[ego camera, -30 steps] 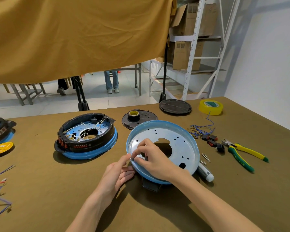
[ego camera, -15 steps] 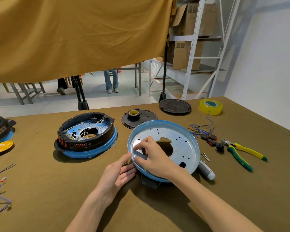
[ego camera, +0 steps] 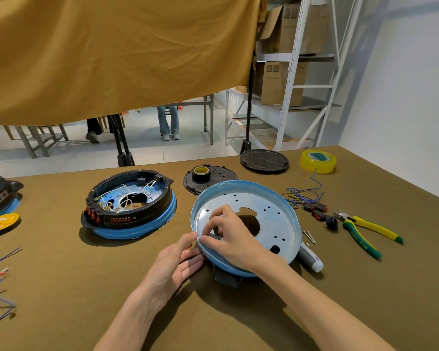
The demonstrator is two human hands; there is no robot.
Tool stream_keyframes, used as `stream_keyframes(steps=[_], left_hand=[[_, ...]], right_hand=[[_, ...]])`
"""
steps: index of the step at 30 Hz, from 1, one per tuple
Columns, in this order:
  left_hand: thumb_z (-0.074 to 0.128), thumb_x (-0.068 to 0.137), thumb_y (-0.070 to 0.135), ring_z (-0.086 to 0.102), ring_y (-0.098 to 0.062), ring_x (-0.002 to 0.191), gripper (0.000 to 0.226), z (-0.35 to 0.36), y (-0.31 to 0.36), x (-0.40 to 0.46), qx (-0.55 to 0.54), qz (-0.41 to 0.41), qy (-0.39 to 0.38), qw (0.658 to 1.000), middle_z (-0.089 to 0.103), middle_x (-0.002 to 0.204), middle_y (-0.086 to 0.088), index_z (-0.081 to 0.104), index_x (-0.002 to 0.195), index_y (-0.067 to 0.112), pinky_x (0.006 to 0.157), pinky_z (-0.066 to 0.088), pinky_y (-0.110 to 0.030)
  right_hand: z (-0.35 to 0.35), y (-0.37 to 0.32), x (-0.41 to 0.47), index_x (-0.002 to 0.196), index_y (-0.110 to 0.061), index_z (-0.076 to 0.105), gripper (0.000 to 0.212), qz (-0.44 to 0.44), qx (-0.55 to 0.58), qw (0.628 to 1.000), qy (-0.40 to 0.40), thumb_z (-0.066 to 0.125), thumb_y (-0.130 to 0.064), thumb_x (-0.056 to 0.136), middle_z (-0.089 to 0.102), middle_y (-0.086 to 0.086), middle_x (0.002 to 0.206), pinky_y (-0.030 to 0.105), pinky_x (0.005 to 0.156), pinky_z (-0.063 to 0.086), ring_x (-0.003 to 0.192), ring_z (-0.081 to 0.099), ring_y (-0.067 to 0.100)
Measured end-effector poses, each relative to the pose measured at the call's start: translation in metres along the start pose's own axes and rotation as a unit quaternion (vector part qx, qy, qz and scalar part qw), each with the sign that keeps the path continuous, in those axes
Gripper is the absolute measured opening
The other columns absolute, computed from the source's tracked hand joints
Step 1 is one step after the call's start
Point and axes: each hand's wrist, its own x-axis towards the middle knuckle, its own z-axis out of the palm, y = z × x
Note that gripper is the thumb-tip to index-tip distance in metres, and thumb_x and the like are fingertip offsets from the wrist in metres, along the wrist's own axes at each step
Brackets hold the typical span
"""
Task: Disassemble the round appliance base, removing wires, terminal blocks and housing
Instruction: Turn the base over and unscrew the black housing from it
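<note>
- Since a moment ago, the blue metal pan (ego camera: pixel 254 206) has tilted up a little more at its far edge.
- My right hand (ego camera: pixel 228 236) curls over its near rim, at seven o'clock, pinching it.
- My left hand (ego camera: pixel 178 262), fingers straight, touches the rim from outside.
- The wired base (ego camera: pixel 129 203) sits at nine o'clock of the pan; pliers (ego camera: pixel 360 231) at three o'clock.
</note>
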Motion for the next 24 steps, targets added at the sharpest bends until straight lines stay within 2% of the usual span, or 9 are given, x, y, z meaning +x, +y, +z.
stream_keyframes(steps=[2, 5, 8, 12, 15, 19, 22, 24], left_hand=[[0.087, 0.065, 0.044, 0.071, -0.031, 0.115, 0.094, 0.0004, 0.0, 0.0, -0.001, -0.005, 0.006, 1.0, 0.067, 0.13, -0.022, 0.048, 0.143, 0.007, 0.102, 0.056, -0.043], [0.087, 0.065, 0.043, 0.071, -0.031, 0.114, 0.091, 0.0007, -0.0001, -0.0006, -0.007, -0.006, 0.01, 1.0, 0.067, 0.128, -0.022, 0.047, 0.138, 0.007, 0.096, 0.059, -0.04], [0.087, 0.062, 0.045, 0.072, -0.031, 0.112, 0.081, 0.0004, -0.0004, 0.0006, -0.009, -0.004, 0.014, 1.0, 0.068, 0.126, -0.021, 0.049, 0.126, 0.012, 0.091, 0.06, -0.038], [0.088, 0.057, 0.048, 0.073, -0.029, 0.109, 0.067, 0.0004, -0.0021, 0.003, -0.005, 0.001, 0.019, 1.0, 0.069, 0.123, -0.02, 0.052, 0.105, 0.019, 0.085, 0.061, -0.036], [0.09, 0.055, 0.049, 0.074, -0.029, 0.108, 0.071, -0.0013, -0.0047, 0.0046, -0.005, 0.006, 0.022, 1.0, 0.07, 0.121, -0.02, 0.052, 0.107, 0.018, 0.084, 0.062, -0.035], [0.089, 0.058, 0.048, 0.074, -0.03, 0.109, 0.084, -0.0019, -0.0061, 0.0074, -0.01, 0.002, 0.021, 1.0, 0.069, 0.124, -0.02, 0.048, 0.123, 0.014, 0.088, 0.061, -0.037], [0.088, 0.058, 0.048, 0.074, -0.03, 0.108, 0.089, -0.0006, -0.0048, 0.0068, -0.013, 0.002, 0.024, 1.0, 0.069, 0.124, -0.021, 0.044, 0.127, 0.015, 0.088, 0.061, -0.037], [0.088, 0.056, 0.049, 0.075, -0.029, 0.105, 0.087, 0.0007, -0.0037, 0.0058, -0.014, 0.002, 0.03, 0.999, 0.071, 0.12, -0.022, 0.046, 0.123, 0.013, 0.086, 0.062, -0.037]], right_hand=[[0.0013, 0.0012, 0.001, 0.1, -0.026, 0.071, 0.01, -0.006, 0.0, 1.0, -0.015, 0.07, -0.033, 0.094, 0.044, -0.012, 0.117, 0.015, 0.085, 0.049, 0.101, 0.055, 0.006], [0.0004, 0.003, 0.0001, 0.107, -0.026, 0.072, 0.013, -0.016, 0.003, 1.0, -0.017, 0.068, -0.032, 0.096, 0.044, -0.013, 0.118, 0.017, 0.084, 0.052, 0.097, 0.056, 0.007], [0.0001, 0.0027, 0.0005, 0.104, -0.026, 0.071, 0.019, -0.009, 0.002, 1.0, -0.003, 0.073, -0.038, 0.091, 0.044, -0.012, 0.116, 0.015, 0.084, 0.051, 0.101, 0.054, 0.006], [0.002, 0.0027, 0.0016, 0.1, -0.026, 0.074, 0.008, -0.014, 0.0, 1.0, -0.02, 0.07, -0.031, 0.095, 0.046, -0.013, 0.117, 0.02, 0.09, 0.051, 0.106, 0.054, 0.008], [0.0017, 0.0038, 0.0006, 0.103, -0.028, 0.075, 0.012, -0.033, -0.005, 0.999, -0.025, 0.066, -0.022, 0.098, 0.046, -0.012, 0.121, 0.021, 0.095, 0.05, 0.111, 0.053, 0.008], [0.0026, 0.0044, 0.0008, 0.105, -0.03, 0.066, 0.013, -0.019, -0.005, 1.0, -0.007, 0.07, -0.034, 0.093, 0.041, -0.013, 0.124, 0.016, 0.082, 0.05, 0.097, 0.056, 0.005], [0.0046, 0.0036, 0.0048, 0.096, -0.031, 0.068, 0.012, -0.001, -0.024, 1.0, -0.008, 0.071, -0.042, 0.092, 0.041, -0.013, 0.123, 0.018, 0.091, 0.048, 0.107, 0.052, 0.006], [0.0022, 0.0019, 0.0056, 0.097, -0.03, 0.071, 0.007, -0.009, -0.031, 0.999, -0.025, 0.07, -0.036, 0.094, 0.043, -0.013, 0.122, 0.022, 0.096, 0.048, 0.109, 0.052, 0.007]])
